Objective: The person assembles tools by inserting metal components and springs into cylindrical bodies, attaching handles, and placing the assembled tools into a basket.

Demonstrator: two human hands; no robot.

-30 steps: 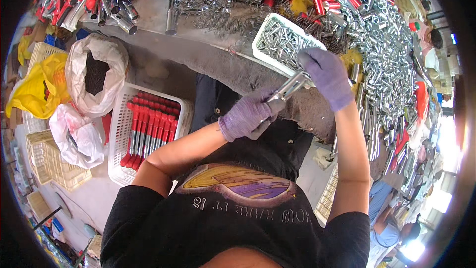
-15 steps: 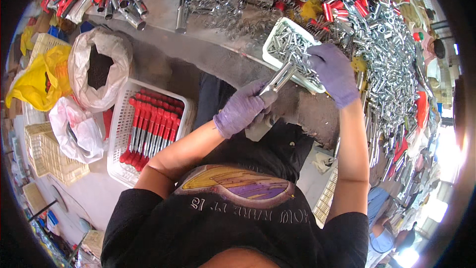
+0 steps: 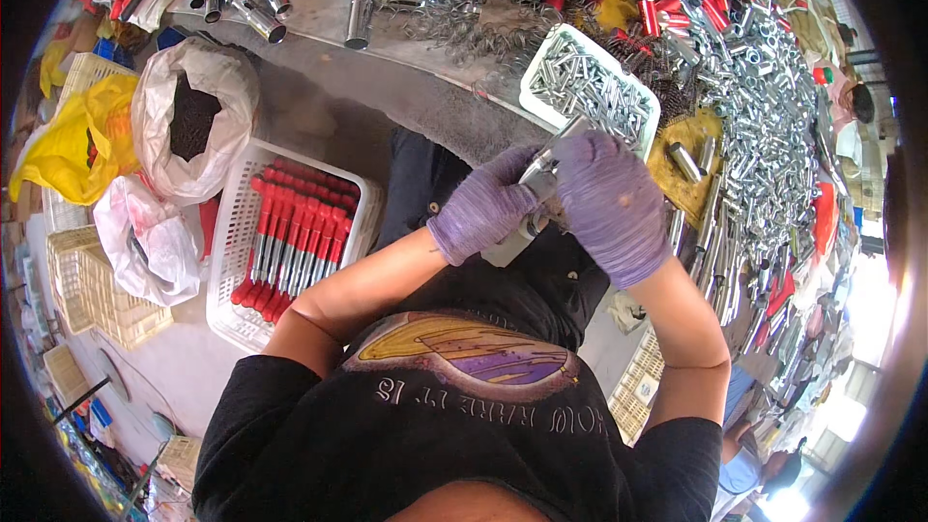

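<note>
My purple-gloved left hand (image 3: 483, 211) pinched a shiny silver metal tube (image 3: 541, 170) in its fingers: probably stiff, slippery, best gripped mid-length. My purple-gloved right hand's (image 3: 613, 208) fingers, I couldn't tell.

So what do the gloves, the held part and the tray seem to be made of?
Gloves: probably knitted fabric, matte purple, going by the fine ribbed texture.
Held part: metal, likely steel or plated, with a bright silvery sheen; the hands hide much of it.
Tray: probably plastic, pale and smooth, with rounded corners that look moulded.
</note>
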